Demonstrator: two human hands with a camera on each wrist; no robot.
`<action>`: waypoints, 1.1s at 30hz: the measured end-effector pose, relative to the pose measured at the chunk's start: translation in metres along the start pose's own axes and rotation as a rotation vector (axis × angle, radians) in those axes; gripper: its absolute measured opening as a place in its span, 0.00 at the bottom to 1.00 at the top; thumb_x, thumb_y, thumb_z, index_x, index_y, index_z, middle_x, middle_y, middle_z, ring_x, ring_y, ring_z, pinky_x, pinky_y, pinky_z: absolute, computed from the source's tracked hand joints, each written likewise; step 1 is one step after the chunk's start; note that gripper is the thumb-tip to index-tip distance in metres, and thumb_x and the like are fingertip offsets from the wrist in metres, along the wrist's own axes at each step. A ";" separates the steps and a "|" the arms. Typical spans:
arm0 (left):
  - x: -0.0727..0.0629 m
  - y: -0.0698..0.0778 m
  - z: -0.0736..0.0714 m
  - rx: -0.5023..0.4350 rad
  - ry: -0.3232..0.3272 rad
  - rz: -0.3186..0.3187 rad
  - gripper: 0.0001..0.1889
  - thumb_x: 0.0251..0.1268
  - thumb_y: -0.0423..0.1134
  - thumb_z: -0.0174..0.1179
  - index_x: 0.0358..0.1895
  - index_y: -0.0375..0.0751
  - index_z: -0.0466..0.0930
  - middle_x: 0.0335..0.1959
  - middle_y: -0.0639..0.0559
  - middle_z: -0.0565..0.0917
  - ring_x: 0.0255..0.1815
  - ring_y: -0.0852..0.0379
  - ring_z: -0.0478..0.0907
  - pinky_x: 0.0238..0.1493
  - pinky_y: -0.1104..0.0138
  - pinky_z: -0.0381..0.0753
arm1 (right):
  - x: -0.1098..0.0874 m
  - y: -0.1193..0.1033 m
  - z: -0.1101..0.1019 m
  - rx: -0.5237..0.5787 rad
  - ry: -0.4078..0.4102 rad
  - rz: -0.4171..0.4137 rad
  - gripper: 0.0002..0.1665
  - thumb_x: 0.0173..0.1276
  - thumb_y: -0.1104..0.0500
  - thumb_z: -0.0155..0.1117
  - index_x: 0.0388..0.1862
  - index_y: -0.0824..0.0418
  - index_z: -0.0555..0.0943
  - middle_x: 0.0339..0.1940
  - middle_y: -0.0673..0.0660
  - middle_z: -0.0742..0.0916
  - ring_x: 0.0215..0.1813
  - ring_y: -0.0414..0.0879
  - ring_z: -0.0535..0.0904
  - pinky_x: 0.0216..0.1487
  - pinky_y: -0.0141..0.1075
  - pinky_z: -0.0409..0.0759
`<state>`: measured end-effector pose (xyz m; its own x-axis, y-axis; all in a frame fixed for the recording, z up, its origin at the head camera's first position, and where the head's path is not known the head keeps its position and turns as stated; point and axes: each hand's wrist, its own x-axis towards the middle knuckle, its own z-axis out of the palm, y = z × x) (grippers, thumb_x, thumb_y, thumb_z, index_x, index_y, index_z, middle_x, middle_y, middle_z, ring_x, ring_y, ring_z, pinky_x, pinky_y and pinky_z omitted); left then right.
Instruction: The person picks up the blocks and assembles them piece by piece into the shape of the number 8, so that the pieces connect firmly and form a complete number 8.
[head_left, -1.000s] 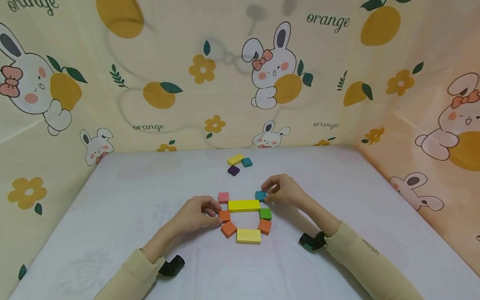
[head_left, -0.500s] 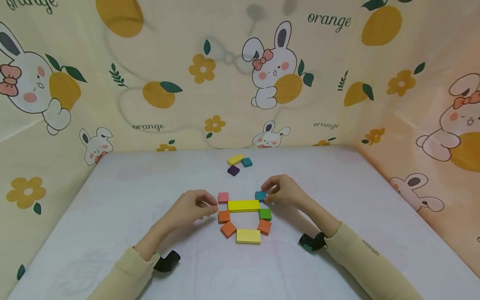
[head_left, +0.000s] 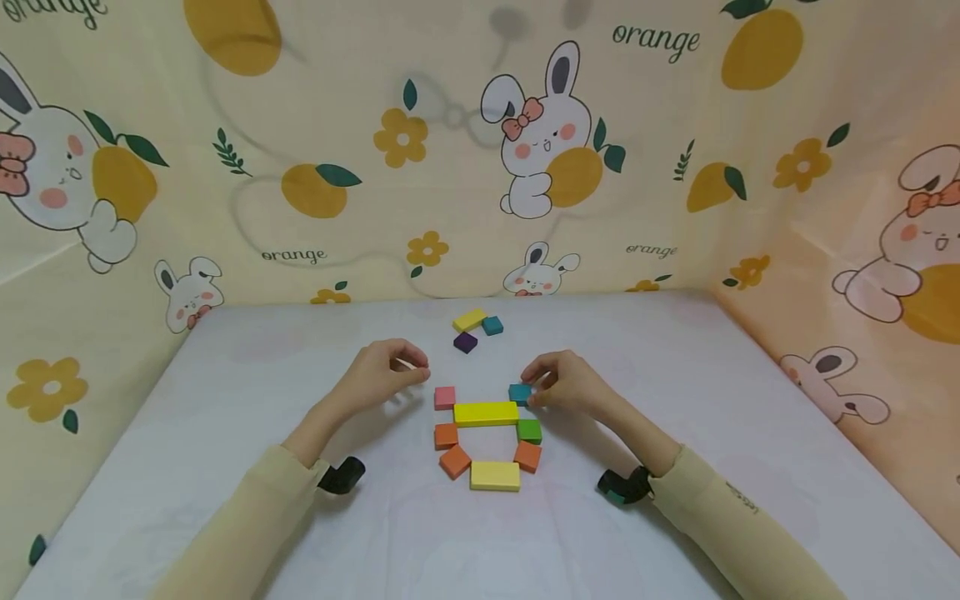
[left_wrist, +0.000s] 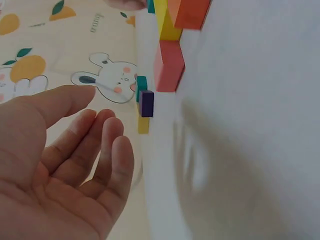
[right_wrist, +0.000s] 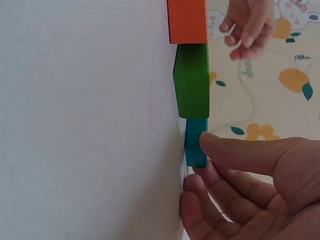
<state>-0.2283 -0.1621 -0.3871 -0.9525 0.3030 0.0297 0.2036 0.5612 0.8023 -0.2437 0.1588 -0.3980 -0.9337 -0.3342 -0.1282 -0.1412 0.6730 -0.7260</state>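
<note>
My left hand (head_left: 384, 372) hovers over the table behind and left of the pink block (head_left: 445, 397). Its fingers are loosely bent, with nothing between them in the left wrist view. The right hand (head_left: 567, 382) pinches a teal block (right_wrist: 195, 142) between thumb and fingers. This block stands at the back right of a ring of blocks, near the green block (right_wrist: 192, 85). A long yellow block (head_left: 486, 414) lies across the ring. Orange blocks, one of them at the left (head_left: 446, 436), and a pale yellow block (head_left: 495, 476) form the sides and front.
Farther back lie a yellow block (head_left: 470, 320), a small teal block (head_left: 492, 325) and a dark purple block (head_left: 466, 342). The white table (head_left: 300, 533) meets a patterned cloth wall (head_left: 450, 192) at the back and sides. Black devices sit at both sleeve cuffs.
My left hand has left the left orange block and moved backward, past the pink block. The right hand has stayed at the teal block.
</note>
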 end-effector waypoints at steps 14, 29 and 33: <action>0.035 0.004 0.001 0.009 -0.025 -0.042 0.17 0.65 0.43 0.66 0.53 0.39 0.80 0.49 0.48 0.82 0.44 0.51 0.79 0.43 0.61 0.81 | 0.003 0.002 0.001 0.013 0.003 0.005 0.17 0.56 0.66 0.77 0.45 0.59 0.85 0.40 0.52 0.85 0.40 0.51 0.77 0.41 0.36 0.79; 0.076 -0.002 0.019 -0.115 -0.095 -0.013 0.19 0.66 0.35 0.65 0.59 0.38 0.77 0.58 0.43 0.78 0.49 0.49 0.79 0.48 0.57 0.81 | -0.003 0.000 -0.002 0.028 -0.008 -0.001 0.17 0.56 0.68 0.76 0.45 0.60 0.85 0.41 0.52 0.85 0.39 0.50 0.77 0.39 0.37 0.79; 0.083 -0.005 0.021 -0.115 -0.110 -0.023 0.19 0.67 0.33 0.64 0.60 0.39 0.77 0.59 0.43 0.77 0.52 0.49 0.78 0.49 0.58 0.80 | -0.003 0.001 -0.001 0.035 -0.011 -0.002 0.17 0.56 0.68 0.76 0.45 0.59 0.85 0.41 0.52 0.85 0.38 0.50 0.76 0.37 0.37 0.79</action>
<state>-0.3037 -0.1234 -0.4014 -0.9249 0.3769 -0.0502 0.1483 0.4792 0.8651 -0.2418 0.1615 -0.3977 -0.9299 -0.3426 -0.1340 -0.1311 0.6490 -0.7494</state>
